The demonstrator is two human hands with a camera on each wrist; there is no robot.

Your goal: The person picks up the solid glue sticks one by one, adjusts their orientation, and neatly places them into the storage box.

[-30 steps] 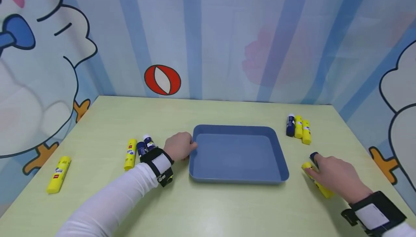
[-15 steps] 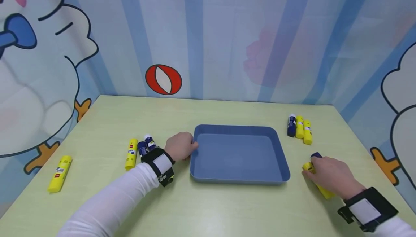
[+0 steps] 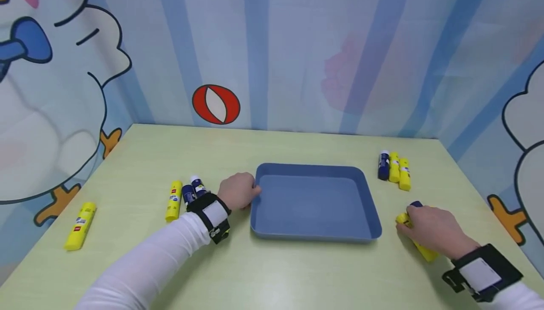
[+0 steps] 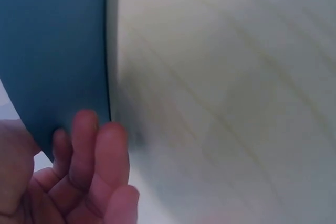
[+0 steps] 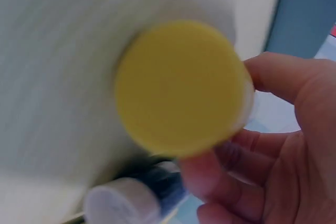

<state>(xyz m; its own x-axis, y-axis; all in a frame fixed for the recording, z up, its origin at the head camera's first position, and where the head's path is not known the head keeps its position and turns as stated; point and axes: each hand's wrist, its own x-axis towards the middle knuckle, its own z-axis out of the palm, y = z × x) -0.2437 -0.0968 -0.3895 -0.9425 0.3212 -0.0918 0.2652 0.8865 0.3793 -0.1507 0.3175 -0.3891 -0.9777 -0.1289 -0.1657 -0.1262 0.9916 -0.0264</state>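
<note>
Yellow glue stick within the grip of the right hand, to the right of the blue tray and apart from it. The long axis runs obliquely, its far end toward the tray and its near end toward the person's right sleeve; it therefore lies aslant to the tray's right wall. The right hand is the nearer one. Its grip pinches the stick, a digit on either side, as the right wrist view shows with the round end facing the camera; whether the stick lies flat or is slightly raised cannot be told. A navy glue stick with a white cap lies just beside the fingers, mostly hidden.

The left hand, across the tray, pinches the left rim, thumb inside and fingers against the outer wall.

The pale surface carries further sticks: at far right, a row of one navy and two yellow; at left, a yellow one beside two navy ones partly covered by the wristband, and a lone yellow one near the left edge. A striped backdrop with cartoon figures encloses the surface.
</note>
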